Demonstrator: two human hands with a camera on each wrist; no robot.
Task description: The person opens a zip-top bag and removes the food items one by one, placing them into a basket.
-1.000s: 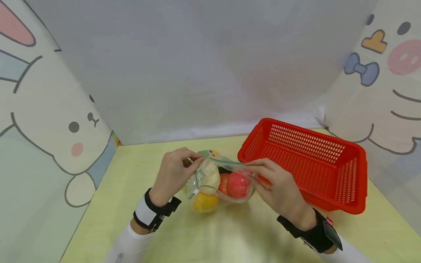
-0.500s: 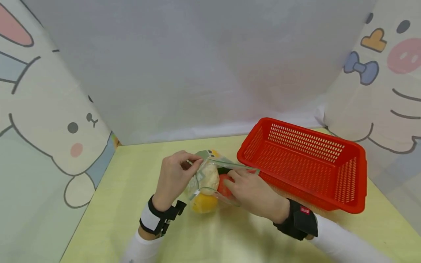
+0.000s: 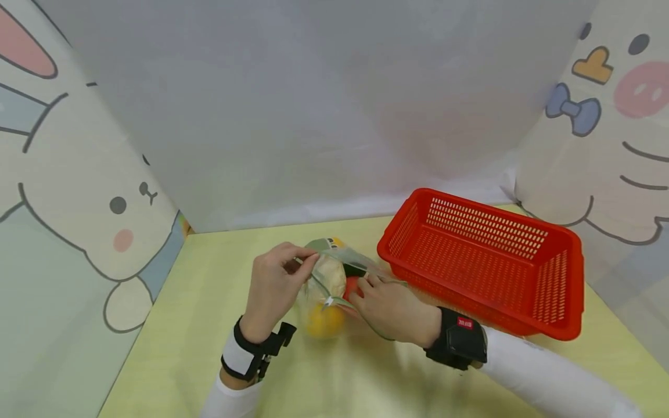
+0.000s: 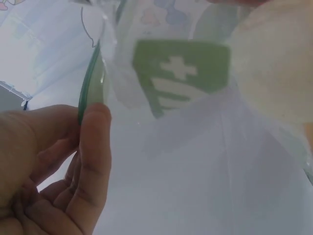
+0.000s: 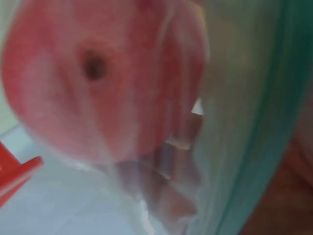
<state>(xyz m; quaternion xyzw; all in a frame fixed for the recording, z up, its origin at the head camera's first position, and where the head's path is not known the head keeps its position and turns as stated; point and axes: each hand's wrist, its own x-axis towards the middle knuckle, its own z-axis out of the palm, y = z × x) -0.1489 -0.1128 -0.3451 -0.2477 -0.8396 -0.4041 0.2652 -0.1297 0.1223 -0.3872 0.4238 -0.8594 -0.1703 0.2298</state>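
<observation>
A clear zip-top bag [image 3: 360, 259] lies on the table, its green-edged mouth facing up toward the person. Four pieces show in or through it: one cream-white lump [image 3: 329, 277], one yellow round piece [image 3: 325, 320], one dark green piece [image 3: 354, 270] and one red piece [image 3: 352, 285] partly covered by the right hand [image 3: 391, 309]. The right wrist view shows one pinkish-red fruit with a dark spot through the film.

The left hand [image 3: 276, 284] pinches the left edge of the mouth between thumb and forefinger. The right hand's fingers bend at the mouth over the red piece; whether they grip it cannot be told. Printing on the bag, seen from the left wrist, is a green patch with a white cross and stripes. A red tag on the right wristband [image 3: 457, 338] has white lettering too small to read.

One red basket [image 3: 496, 264] stands just right of the bag. Yellow tabletop [image 3: 235, 255] stretches left to its edge by a rabbit-printed panel [image 3: 73, 191], and back to a grey wall [image 3: 313, 116].
</observation>
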